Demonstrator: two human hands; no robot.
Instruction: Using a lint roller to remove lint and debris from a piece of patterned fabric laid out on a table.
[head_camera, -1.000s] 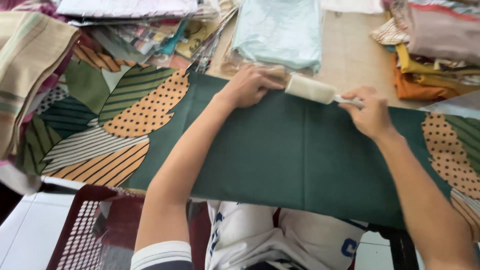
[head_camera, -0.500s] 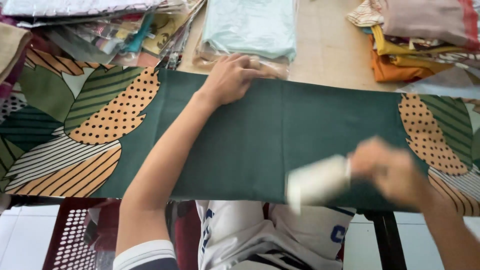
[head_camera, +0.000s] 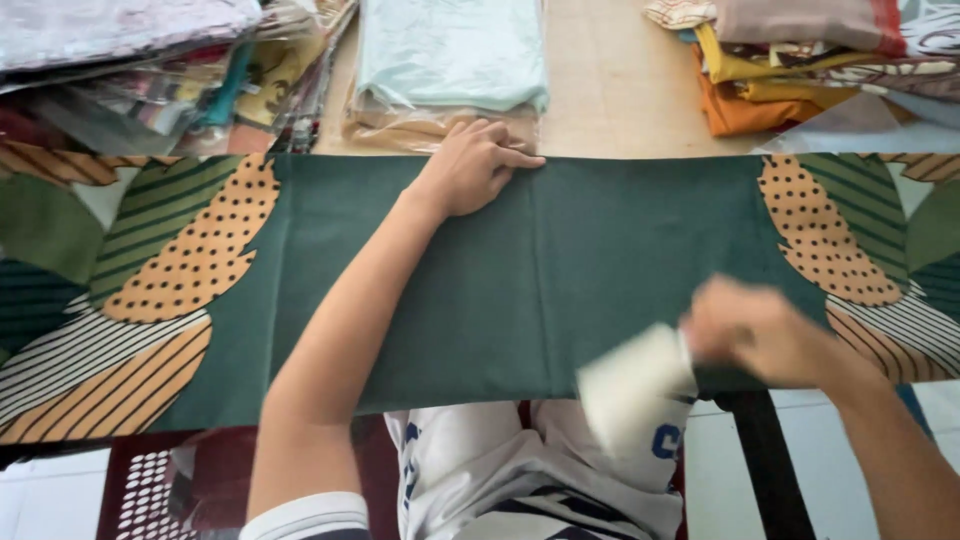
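Note:
A long folded dark green cloth (head_camera: 560, 270) with orange dotted and striped leaf prints at both ends lies across the table. My left hand (head_camera: 470, 168) presses flat on its far edge, fingers spread. My right hand (head_camera: 760, 330), blurred by motion, grips the handle of a white lint roller (head_camera: 638, 388) at the cloth's near edge, the roller head hanging just past it over my lap.
A plastic-wrapped pale blue cloth (head_camera: 450, 50) lies beyond my left hand. Stacks of packed fabrics (head_camera: 130, 70) fill the far left. Folded orange, yellow and striped cloths (head_camera: 800, 60) pile at the far right. A dark red perforated basket (head_camera: 160, 485) stands on the floor.
My right hand has swept the lint roller from the cloth's far edge toward me, down to the near edge. My left hand stays pressed in place.

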